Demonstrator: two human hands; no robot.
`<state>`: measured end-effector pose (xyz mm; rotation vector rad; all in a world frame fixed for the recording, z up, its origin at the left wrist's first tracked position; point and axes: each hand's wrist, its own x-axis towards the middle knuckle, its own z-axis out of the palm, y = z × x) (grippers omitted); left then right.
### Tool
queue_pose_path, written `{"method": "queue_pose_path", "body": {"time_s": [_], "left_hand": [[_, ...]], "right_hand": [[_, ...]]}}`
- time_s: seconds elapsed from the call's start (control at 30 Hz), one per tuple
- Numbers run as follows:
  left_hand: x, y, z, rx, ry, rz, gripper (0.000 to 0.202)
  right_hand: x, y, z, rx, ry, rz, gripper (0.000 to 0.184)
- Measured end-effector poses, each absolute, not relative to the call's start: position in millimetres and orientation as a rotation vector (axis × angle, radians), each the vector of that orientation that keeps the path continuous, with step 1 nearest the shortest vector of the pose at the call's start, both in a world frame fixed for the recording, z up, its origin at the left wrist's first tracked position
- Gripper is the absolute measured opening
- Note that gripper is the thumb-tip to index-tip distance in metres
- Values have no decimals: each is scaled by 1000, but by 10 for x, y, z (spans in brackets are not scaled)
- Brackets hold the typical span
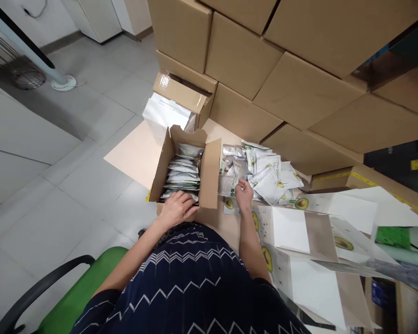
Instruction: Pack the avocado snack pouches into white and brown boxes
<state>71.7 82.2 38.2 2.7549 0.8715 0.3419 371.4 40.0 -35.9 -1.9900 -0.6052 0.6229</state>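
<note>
Navy zigzag top [181, 278], six o'clock. Seven: left hand [177, 208], half-curled over boxed sachets [184, 177], hold unclear. Four: right hand [244, 195], edge-pinching green-marked sachet [227, 186], so could slip.

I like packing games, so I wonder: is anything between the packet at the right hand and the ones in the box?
Yes: the side flap of the open box stands between the packet at the right hand and the packets inside.

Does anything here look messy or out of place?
The loose pile of sachets right of the open box looks untidy: they lie at mixed angles, while the sachets inside form a fairly neat row. No obvious damage shows.
</note>
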Motion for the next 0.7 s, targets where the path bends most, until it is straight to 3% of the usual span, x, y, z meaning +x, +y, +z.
{"method": "queue_pose_path", "body": {"time_s": [0.1,0.3,0.43,0.7], "left_hand": [[742,826,438,2699,999,270,38],[846,847,538,2608,1258,-32,50],[889,854,532,2534,1364,-37,53],[869,895,507,2397,1319,-80,55]], "right_hand": [[3735,398,-83,-1928,-513,612,53],[3704,464,646,-1791,-618,226,41],[3645,559,1043,-1619,-709,50,33],[3292,705,1367,-1367,-1056,334,28]]}}
